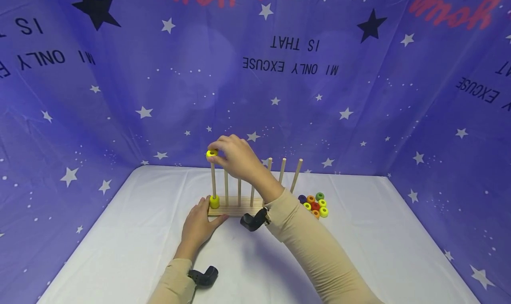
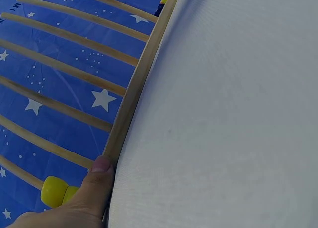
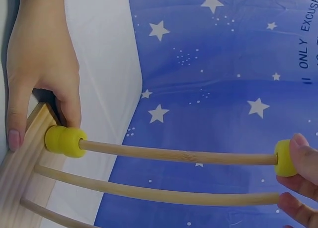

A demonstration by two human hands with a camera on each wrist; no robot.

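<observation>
A wooden peg stand with a flat base (image 1: 235,211) and a row of upright pegs stands on the table. My left hand (image 1: 198,225) grips the left end of the base, its thumb (image 2: 99,171) along the front edge. Two yellow beads (image 3: 64,141) sit stacked at the foot of the leftmost peg (image 3: 174,154). At that peg's top, my right hand (image 1: 238,159) pinches another yellow bead (image 3: 283,158) between thumb and fingers. The peg tip is inside this bead's hole. My right forearm hides part of the stand in the head view.
To the right of the stand lies a cluster of loose beads, among them a red bead (image 1: 315,207), a green bead (image 1: 320,196) and a dark blue bead (image 1: 302,199). A white cloth (image 1: 371,250) covers the table. Behind hangs a purple-blue star-patterned curtain (image 1: 223,86).
</observation>
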